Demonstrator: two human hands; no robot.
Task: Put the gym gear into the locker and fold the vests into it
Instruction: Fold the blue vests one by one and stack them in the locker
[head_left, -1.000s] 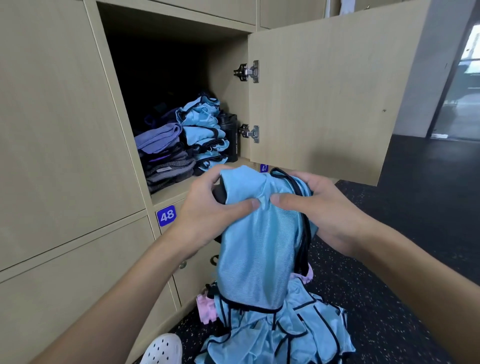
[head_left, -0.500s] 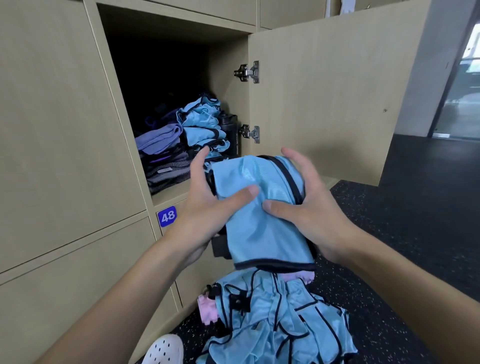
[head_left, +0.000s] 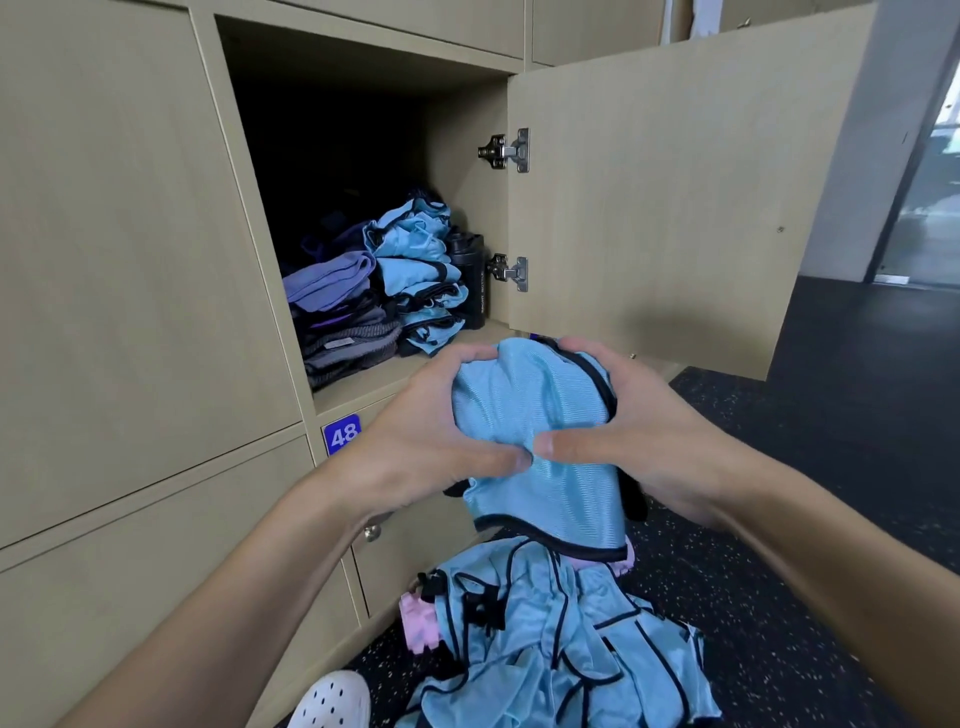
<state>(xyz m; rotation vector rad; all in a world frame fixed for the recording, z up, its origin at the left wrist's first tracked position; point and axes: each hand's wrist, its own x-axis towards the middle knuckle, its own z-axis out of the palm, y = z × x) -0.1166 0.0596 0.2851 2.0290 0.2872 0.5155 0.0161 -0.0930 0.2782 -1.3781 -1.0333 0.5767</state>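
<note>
The vest (head_left: 535, 410), thin blue mesh with black trim, is bunched between both hands in front of the open locker (head_left: 358, 387), just below its shelf. The left hand (head_left: 431, 441) and right hand (head_left: 644, 441) each have a grip round its folded top, thumbs meeting in front. It looks light, limp and slippery, so it is probably best held by the folded edges or it may spill open.

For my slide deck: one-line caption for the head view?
A blue vest gripped by the left hand and right hand before the open locker, more vests heaped below.
</note>
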